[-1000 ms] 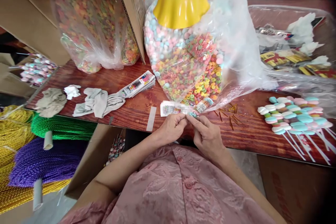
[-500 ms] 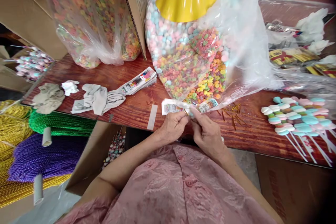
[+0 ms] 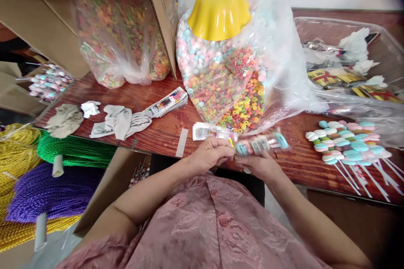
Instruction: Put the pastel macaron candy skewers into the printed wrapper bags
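Observation:
A marshmallow candy skewer [image 3: 259,144] in a printed clear wrapper lies across my right hand [image 3: 256,164], blurred by motion. The thumb and fingers of that hand are closed around its near end. My left hand [image 3: 215,151] is pinched at the same end of the wrapper, with a thin gold twist tie [image 3: 231,142] sticking up from its fingertips. Part of the wrapper end is hidden by the fingers. Just beyond my left hand rests a stack of printed wrappers [image 3: 210,131] on the table.
Behind stands a clear bag of marshmallows and gummy rings [image 3: 221,80], topped by a yellow bowl [image 3: 221,10]. Unwrapped marshmallow skewers [image 3: 350,143] lie at right, near a plastic tray [image 3: 386,33]. Left are grey gloves [image 3: 121,122], more wrappers [image 3: 167,101] and a cardboard box [image 3: 162,12].
The wrapped skewer has swung into plain view, now pointing right across my right hand. That hand has shifted a little right and down and turned. The whole view has tilted slightly upward.

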Tool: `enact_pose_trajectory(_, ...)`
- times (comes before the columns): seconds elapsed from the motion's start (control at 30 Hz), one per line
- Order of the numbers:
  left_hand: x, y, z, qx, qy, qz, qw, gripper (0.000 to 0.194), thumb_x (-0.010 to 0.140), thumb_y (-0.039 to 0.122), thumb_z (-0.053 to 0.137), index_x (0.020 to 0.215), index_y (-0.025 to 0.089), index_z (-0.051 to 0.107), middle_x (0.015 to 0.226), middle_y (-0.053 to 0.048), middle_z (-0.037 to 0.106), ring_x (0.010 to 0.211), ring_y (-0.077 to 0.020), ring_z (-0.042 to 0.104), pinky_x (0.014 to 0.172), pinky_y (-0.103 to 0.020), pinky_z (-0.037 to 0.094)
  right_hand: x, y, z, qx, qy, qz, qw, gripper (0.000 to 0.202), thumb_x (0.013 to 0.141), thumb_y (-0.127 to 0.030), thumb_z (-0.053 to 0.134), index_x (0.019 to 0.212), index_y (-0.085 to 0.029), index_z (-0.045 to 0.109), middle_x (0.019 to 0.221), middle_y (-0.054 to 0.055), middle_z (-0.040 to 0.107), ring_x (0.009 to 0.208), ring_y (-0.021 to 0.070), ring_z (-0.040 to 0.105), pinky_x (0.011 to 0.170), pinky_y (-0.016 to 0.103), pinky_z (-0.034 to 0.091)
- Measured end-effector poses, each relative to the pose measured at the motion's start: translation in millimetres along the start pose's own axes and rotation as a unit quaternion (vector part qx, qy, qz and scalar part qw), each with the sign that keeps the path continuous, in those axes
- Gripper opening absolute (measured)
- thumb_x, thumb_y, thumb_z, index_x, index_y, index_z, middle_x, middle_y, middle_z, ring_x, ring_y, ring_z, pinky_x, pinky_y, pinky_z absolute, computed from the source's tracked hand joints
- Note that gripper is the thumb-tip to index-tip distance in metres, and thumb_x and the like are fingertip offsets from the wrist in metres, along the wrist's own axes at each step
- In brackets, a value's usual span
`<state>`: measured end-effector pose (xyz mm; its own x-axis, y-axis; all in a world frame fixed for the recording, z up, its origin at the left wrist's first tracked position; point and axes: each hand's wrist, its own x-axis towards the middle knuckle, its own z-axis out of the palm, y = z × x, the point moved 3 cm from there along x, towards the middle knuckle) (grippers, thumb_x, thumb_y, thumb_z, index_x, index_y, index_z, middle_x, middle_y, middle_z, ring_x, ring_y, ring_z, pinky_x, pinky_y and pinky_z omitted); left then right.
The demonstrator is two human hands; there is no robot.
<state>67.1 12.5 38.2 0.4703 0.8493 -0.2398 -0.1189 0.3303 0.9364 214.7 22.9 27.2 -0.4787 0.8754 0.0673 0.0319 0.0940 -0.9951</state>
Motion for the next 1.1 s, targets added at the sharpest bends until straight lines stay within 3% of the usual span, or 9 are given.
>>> enact_pose_trajectory(0.1, -6.2, -8.6, 4.9, -0.105, -0.088, -0.129, 0.982, 0.023, 0.062, 0.035, 0.067, 0.053, 0.017, 0.055, 0.041, 0.007, 0.035, 0.037, -0.0041, 0.021, 0.041, -0.024, 0.012, -3.6, -24.7, -8.1, -0.214, -0.128, -0.150, 0.957, 0.036, 0.097, -0.041, 0.045, 0.069, -0.021, 0.056, 0.064, 0.001, 0.060, 0.055, 0.0126, 0.053, 0.051, 0.027, 0.046)
enact_pose_trajectory(0.3, -19.4, -11.5, 12.4, -0.121, -0.249, -0.268, 0.923, 0.019, 0.055, 0.027, 0.071, 0.044, 0.018, 0.058, 0.037, 0.003, 0.036, 0.038, -0.0052, 0.020, 0.038, -0.023, 0.011, -28.9, -59.0, -7.2, -0.422, -0.184, -0.457, 0.761, 0.032, 0.097, -0.017, 0.034, 0.111, -0.019, 0.063, 0.080, 0.006, 0.066, 0.076, 0.0193, 0.059, 0.069, 0.037, 0.051)
enact_pose_trajectory(0.4, -19.3, -9.0, 13.4, -0.095, -0.313, -0.286, 0.901, 0.021, 0.056, 0.028, 0.074, 0.044, 0.018, 0.059, 0.037, 0.003, 0.033, 0.039, -0.0053, 0.017, 0.038, -0.022, 0.009, -33.0, -62.2, -4.3, -0.412, -0.184, -0.496, 0.742, 0.034, 0.097, -0.018, 0.035, 0.119, -0.020, 0.061, 0.081, 0.006, 0.066, 0.079, 0.0197, 0.059, 0.068, 0.037, 0.050)
enact_pose_trajectory(0.63, 0.0, 4.2, -0.5, 0.038, -0.366, -0.252, 0.895, 0.015, 0.058, 0.030, 0.077, 0.052, 0.019, 0.069, 0.044, -0.001, 0.052, 0.037, -0.0090, 0.030, 0.035, -0.024, 0.020, -26.0, -75.3, 9.7, -0.484, -0.227, -0.499, 0.682, 0.024, 0.096, -0.015, 0.043, 0.086, -0.018, 0.065, 0.081, 0.004, 0.064, 0.066, 0.0146, 0.053, 0.060, 0.035, 0.041)
enact_pose_trajectory(0.77, 5.4, 67.2, -11.7, 0.242, -0.199, -0.037, 0.949, 0.009, 0.060, 0.017, 0.076, 0.054, 0.018, 0.069, 0.051, -0.001, 0.056, 0.047, -0.0133, 0.048, 0.044, -0.025, 0.034, -12.8, -75.4, 8.2, -0.596, -0.193, -0.471, 0.621, 0.023, 0.093, -0.011, 0.048, 0.078, -0.020, 0.062, 0.071, 0.002, 0.060, 0.063, 0.0148, 0.047, 0.057, 0.034, 0.035)
enact_pose_trajectory(0.83, -6.5, 104.3, -9.0, 0.339, -0.064, 0.112, 0.932, 0.015, 0.070, 0.017, 0.071, 0.055, 0.018, 0.067, 0.056, -0.001, 0.057, 0.055, -0.0129, 0.049, 0.051, -0.026, 0.037, -3.2, -78.1, 2.5, -0.620, -0.154, -0.462, 0.615, 0.025, 0.094, -0.012, 0.046, 0.077, -0.022, 0.062, 0.069, 0.002, 0.059, 0.063, 0.0149, 0.047, 0.057, 0.034, 0.032)
enact_pose_trajectory(0.9, -22.2, 118.0, 0.9, 0.376, -0.049, 0.182, 0.907, 0.020, 0.077, 0.023, 0.069, 0.058, 0.019, 0.068, 0.060, -0.002, 0.058, 0.058, -0.0133, 0.051, 0.055, -0.026, 0.038, 5.4, -84.1, -4.4, -0.623, -0.110, -0.454, 0.627, 0.025, 0.095, -0.017, 0.045, 0.075, -0.022, 0.060, 0.067, 0.002, 0.057, 0.061, 0.0148, 0.045, 0.055, 0.034, 0.030)
enact_pose_trajectory(1.0, -28.2, 90.2, 7.2, 0.377, -0.150, 0.180, 0.896, 0.018, 0.077, 0.036, 0.074, 0.069, 0.020, 0.071, 0.065, -0.002, 0.062, 0.061, -0.0143, 0.055, 0.058, -0.027, 0.043, 11.8, -93.6, -10.4, -0.595, -0.026, -0.422, 0.683, 0.024, 0.094, -0.018, 0.045, 0.074, -0.021, 0.058, 0.064, 0.001, 0.053, 0.059, 0.0144, 0.043, 0.054, 0.033, 0.028)
enact_pose_trajectory(1.1, -6.3, 54.3, -13.6, 0.365, -0.041, 0.203, 0.908, 0.027, 0.081, 0.043, 0.071, 0.090, 0.018, 0.073, 0.075, -0.003, 0.065, 0.072, -0.0179, 0.060, 0.065, -0.029, 0.048, 11.2, -88.6, -3.6, -0.482, 0.032, -0.372, 0.793, 0.019, 0.092, -0.014, 0.044, 0.084, -0.019, 0.060, 0.071, 0.002, 0.059, 0.065, 0.0131, 0.051, 0.059, 0.028, 0.035)
